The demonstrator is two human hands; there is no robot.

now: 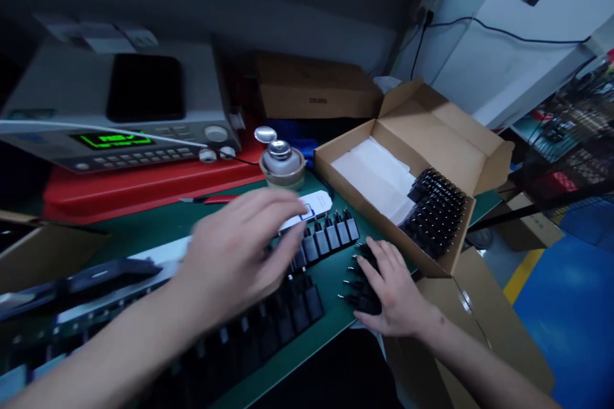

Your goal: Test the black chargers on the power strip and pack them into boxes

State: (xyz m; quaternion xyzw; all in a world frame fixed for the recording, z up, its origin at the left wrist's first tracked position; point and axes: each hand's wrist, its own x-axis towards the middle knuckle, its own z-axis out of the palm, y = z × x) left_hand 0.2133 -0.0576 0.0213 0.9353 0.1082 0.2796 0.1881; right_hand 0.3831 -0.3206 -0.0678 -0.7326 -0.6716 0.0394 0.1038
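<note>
Rows of black plug adapters (330,234) with metal pins lie on the green work surface, their pins pointing up and away. My left hand (244,243), blurred by motion, hovers over these rows. Its fingers are bent, with a gap between them and the thumb, and nothing shows inside. Close beyond its fingertips lies a white strip with blue marks (316,203). On the right, my right hand (391,287) curls around a small row of black plug adapters (362,284) near the table's front edge, the pins sticking out to the left. My palm hides part of that row.
An open cardboard box (352,134) holds white sheets and packed black adapters (436,214). A bench instrument (144,140) with a green display stands on a red base (119,186). Nearby are a metal-topped dispenser (283,163), a red-handled tool (220,199) and a closed carton (316,86).
</note>
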